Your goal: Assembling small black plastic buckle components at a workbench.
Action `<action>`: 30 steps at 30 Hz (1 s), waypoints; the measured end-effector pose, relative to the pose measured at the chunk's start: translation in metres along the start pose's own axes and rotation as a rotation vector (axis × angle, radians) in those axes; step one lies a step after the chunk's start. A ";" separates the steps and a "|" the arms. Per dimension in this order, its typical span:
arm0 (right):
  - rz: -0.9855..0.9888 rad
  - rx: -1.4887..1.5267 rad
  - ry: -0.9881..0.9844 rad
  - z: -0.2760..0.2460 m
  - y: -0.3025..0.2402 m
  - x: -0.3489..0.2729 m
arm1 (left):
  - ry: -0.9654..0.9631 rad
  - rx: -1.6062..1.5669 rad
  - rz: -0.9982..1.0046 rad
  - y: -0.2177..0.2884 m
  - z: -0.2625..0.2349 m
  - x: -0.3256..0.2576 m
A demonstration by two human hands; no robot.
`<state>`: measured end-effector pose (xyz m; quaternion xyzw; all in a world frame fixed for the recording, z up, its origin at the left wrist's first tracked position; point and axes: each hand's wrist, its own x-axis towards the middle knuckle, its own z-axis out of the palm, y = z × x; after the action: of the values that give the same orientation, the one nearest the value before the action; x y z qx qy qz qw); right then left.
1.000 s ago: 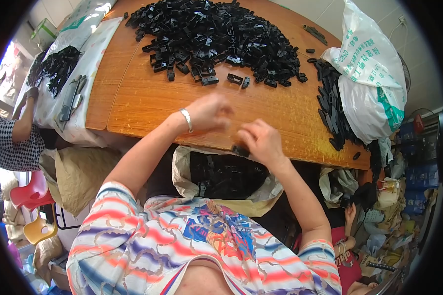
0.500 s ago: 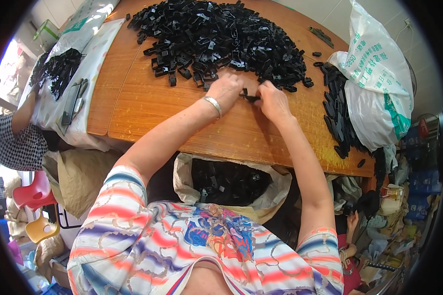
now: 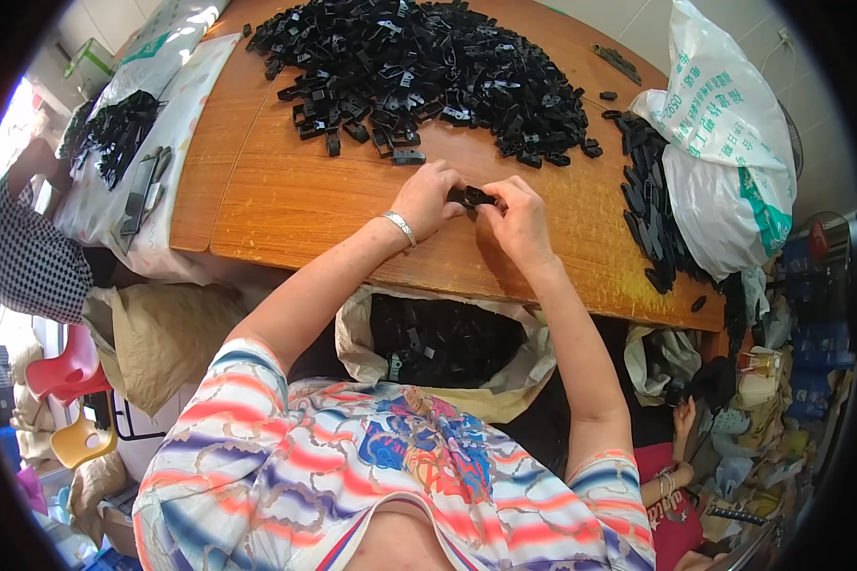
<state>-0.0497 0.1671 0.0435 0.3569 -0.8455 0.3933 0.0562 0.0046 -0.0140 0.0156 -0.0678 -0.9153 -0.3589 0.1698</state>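
Just in front of the big heap of small black plastic parts (image 3: 419, 71), both of my hands meet over the wooden table. My left hand (image 3: 428, 201) is pinched on one end of a small black plastic piece (image 3: 473, 196). At its other end my right hand (image 3: 518, 220) grips it between thumb and fingers. My fingertips hide part of the piece, so I cannot tell whether it is one part or two joined. A loose black part (image 3: 408, 157) lies at the heap's near edge, beyond my left hand.
Long black strips (image 3: 649, 205) lie along the table's right side, beside a white plastic bag (image 3: 728, 162). Below the front edge of the table (image 3: 295, 224), an open sack (image 3: 355, 333) holds black parts. Other people (image 3: 30, 252) are at the far left and lower right (image 3: 671, 476).
Both hands have drawn back from the heap toward me and come closer together. The black piece is now held between them. At the left, a person's arm has shifted.
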 end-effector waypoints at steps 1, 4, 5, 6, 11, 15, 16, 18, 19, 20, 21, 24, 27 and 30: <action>-0.042 -0.062 -0.007 0.003 0.001 0.001 | -0.009 0.004 -0.020 0.001 0.000 0.000; -0.083 -0.108 -0.031 0.007 0.005 0.005 | -0.019 -0.053 -0.034 0.000 -0.001 0.000; -0.082 -0.092 -0.045 0.008 0.006 0.006 | -0.019 -0.056 -0.039 0.000 -0.001 0.000; -0.081 -0.093 -0.051 0.008 0.007 0.007 | -0.037 -0.063 -0.048 0.000 -0.001 0.002; -0.187 -0.310 -0.143 0.010 -0.010 0.001 | -0.063 -0.083 -0.096 -0.004 -0.005 0.001; -0.329 -0.398 -0.011 0.020 -0.003 -0.012 | -0.062 -0.084 -0.096 0.002 -0.005 0.002; -0.303 -0.374 -0.001 0.020 -0.004 -0.011 | -0.056 -0.086 -0.091 0.002 -0.005 0.003; -0.282 -0.352 0.017 0.015 -0.006 -0.014 | -0.073 -0.057 -0.042 -0.001 -0.010 0.003; -0.199 -0.330 -0.067 0.009 -0.008 -0.018 | -0.153 -0.056 -0.034 0.001 -0.017 0.003; -0.114 -0.306 -0.153 0.004 -0.012 -0.025 | -0.234 -0.057 -0.028 0.003 -0.023 0.002; -0.112 -0.271 -0.151 0.001 -0.017 -0.036 | -0.184 0.041 0.000 0.002 -0.029 -0.001; -0.137 -0.136 -0.192 -0.001 -0.040 -0.078 | 0.087 0.372 0.060 -0.014 -0.052 -0.004; -0.143 -0.068 -0.303 -0.011 -0.063 -0.100 | 0.222 0.552 0.143 -0.039 -0.049 0.001; -0.157 -0.096 -0.331 -0.018 -0.060 -0.087 | 0.169 0.574 0.157 -0.046 -0.047 0.005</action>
<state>0.0498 0.2023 0.0605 0.4784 -0.8305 0.2828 -0.0360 0.0011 -0.0803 0.0203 -0.0576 -0.9538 -0.0759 0.2849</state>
